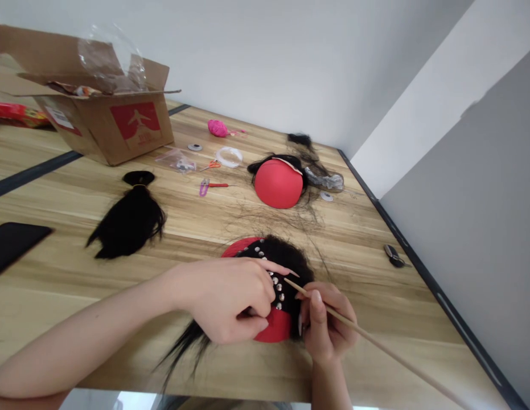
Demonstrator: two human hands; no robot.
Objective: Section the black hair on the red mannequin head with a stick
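A red dome-shaped piece (274,329) lies at the near middle of the table, with black hair (290,256) over its far and right sides. Across it runs a black band with round silver studs (280,296). My left hand (233,296) rests on this piece, index finger stretched over the band, the thumb and other fingers curled in against it. Between the thumb and fingers of my right hand (328,322) is a thin wooden stick (376,341). Its tip touches or nearly touches the band beside my left index fingertip. The stick's other end leaves the view at lower right.
Farther back sit a second red dome (279,183) with black hair, a tied black hair bundle (134,219), an open cardboard box (115,122), pink yarn (217,128), orange scissors (212,164) and a clear roll (229,156). A dark phone-like slab (17,242) lies left, a small black object (393,255) right.
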